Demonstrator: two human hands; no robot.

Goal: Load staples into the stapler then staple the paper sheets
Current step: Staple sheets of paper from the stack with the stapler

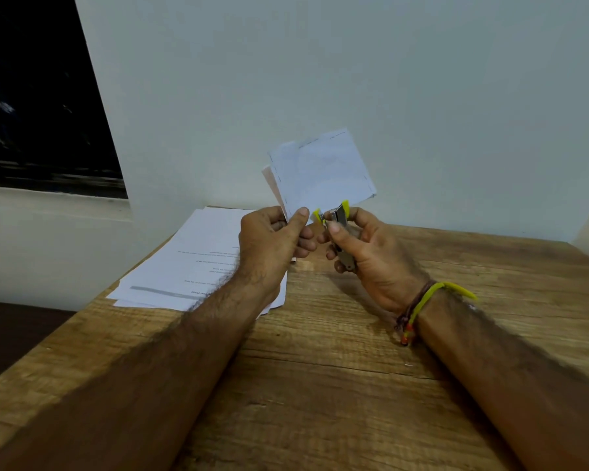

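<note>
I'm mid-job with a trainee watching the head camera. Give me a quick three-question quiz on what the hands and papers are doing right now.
1. True or false: the stapler lies on the wooden table.
2. Which hand holds up the small bundle of paper sheets? A) left hand B) right hand C) neither
3. Fill in: the stack of printed sheets rests on the table, on the person's ____ side, partly under the forearm.

Key
1. False: the right hand grips it above the table, with its yellow-tipped end beside the bundle's lower edge.
2. A: thumb and fingers pinch the bundle's lower corner.
3. left
</note>
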